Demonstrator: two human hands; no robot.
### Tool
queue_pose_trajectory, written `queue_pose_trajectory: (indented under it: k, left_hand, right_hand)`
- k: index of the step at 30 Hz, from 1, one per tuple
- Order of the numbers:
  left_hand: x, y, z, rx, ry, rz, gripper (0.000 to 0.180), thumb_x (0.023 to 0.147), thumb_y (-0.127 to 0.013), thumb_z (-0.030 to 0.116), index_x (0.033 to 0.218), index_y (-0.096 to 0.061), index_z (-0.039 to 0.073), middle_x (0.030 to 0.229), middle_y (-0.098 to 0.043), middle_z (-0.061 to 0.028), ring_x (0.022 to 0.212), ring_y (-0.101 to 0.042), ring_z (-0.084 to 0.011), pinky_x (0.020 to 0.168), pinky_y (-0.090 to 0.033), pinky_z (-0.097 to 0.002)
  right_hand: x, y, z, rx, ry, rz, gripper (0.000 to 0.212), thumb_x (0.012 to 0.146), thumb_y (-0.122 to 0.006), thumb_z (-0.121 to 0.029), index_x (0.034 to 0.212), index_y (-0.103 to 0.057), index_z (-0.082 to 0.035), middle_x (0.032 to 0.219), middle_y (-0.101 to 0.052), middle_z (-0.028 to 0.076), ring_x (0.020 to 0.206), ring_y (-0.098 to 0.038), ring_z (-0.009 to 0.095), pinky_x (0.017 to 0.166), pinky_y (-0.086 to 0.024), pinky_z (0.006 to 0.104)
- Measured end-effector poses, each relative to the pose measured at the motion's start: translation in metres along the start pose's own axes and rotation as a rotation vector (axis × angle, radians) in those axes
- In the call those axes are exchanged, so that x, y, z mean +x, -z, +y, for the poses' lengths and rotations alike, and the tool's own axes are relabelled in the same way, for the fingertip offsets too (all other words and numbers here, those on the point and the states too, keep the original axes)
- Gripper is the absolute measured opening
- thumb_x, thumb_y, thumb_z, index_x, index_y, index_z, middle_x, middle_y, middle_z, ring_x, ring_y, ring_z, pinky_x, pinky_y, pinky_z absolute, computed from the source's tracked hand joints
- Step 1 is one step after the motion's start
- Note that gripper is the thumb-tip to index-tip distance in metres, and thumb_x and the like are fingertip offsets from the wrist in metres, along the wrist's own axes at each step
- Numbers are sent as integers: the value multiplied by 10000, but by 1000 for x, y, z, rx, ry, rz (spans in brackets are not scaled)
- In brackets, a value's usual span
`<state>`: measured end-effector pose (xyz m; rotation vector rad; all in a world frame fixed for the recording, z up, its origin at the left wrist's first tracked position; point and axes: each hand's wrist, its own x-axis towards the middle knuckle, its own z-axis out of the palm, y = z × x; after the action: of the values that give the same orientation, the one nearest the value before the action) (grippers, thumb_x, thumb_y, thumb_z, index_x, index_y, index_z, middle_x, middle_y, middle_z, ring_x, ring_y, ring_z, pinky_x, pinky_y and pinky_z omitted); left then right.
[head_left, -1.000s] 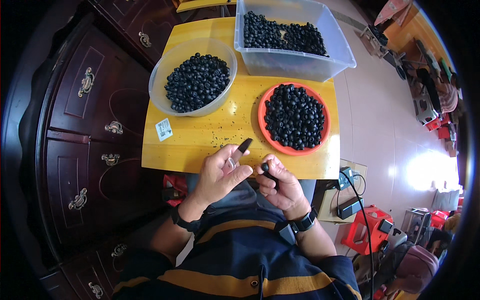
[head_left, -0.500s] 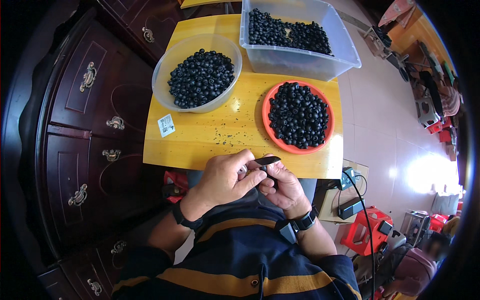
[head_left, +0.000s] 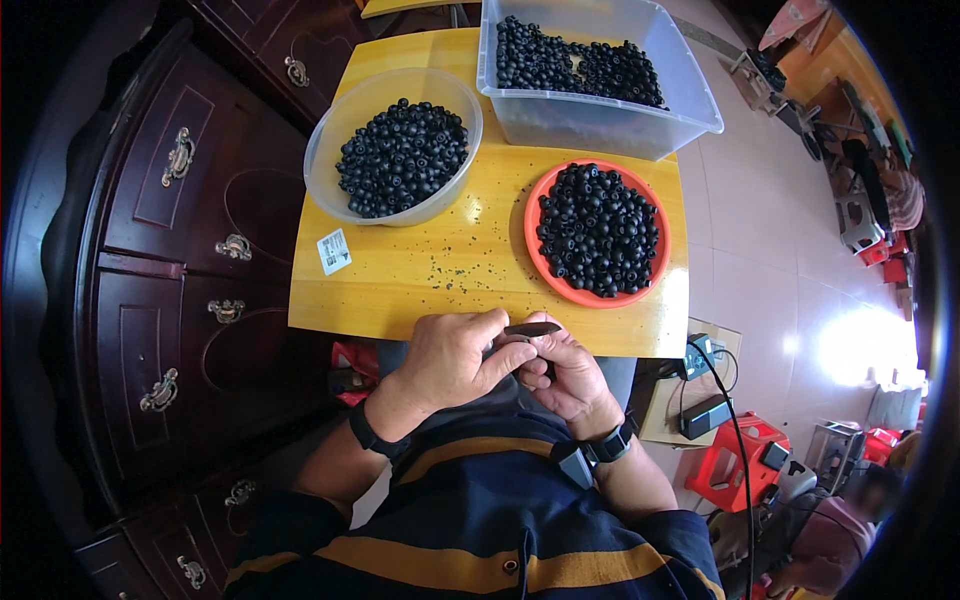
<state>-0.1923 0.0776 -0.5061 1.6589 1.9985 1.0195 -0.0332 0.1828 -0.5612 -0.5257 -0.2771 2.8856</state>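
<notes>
My left hand (head_left: 450,355) is closed round a small knife, whose dark blade (head_left: 533,329) points right, past the fingertips. My right hand (head_left: 572,380) is closed just beside it, its thumb and fingertips meeting the blade and my left thumb. Between the right fingers shows a bit of a small black part (head_left: 549,370), mostly hidden. Both hands are held at the near edge of the yellow table (head_left: 400,290). Beyond my right hand lies a red-orange plate (head_left: 531,240) heaped with small black round parts (head_left: 598,230), many with a hole.
A round translucent tub (head_left: 318,170) of black parts stands at the left, and a large clear bin (head_left: 600,125) at the back. Dark crumbs (head_left: 455,270) and a white label (head_left: 334,251) lie on the table. Dark cabinets (head_left: 190,230) line the left; a red stool (head_left: 735,465) and cable (head_left: 735,430) are right.
The knife blade has tilted flatter and shifted slightly over the fingertips. The round black part seen between my hands before is now mostly covered. Containers have stayed put.
</notes>
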Motion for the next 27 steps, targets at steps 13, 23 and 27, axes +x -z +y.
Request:
queue_pose_trajectory:
  k: [13,23,27]
  left_hand:
    - [-1,-1,13,-60,-82,118,270,838,-778,126,1081,-669,76,799,-707,-90,664,-704,-247,594,-551,-352]
    - [34,81,0,174,56,569,370,860,-768,76,1198,-634,6,732,-642,-62,612,-589,-99,560,-468,-265]
    - [18,63,10,59,60,357,273,847,-770,77,1099,-680,22,709,-663,-74,585,-633,-146,552,-497,-296]
  right_hand:
    - [3,-3,4,-26,19,-4,77,994,-608,-121,1060,-597,-84,860,-604,15,606,-525,64,507,-424,170]
    - [-1,-11,0,153,-73,-19,489,1055,-476,-407,1343,-539,-17,1428,-540,210,1219,-606,301,969,-524,379]
    - [0,-30,-2,186,-69,12,485,1061,-459,-405,1340,-536,-16,1430,-536,207,1229,-598,300,1036,-482,414]
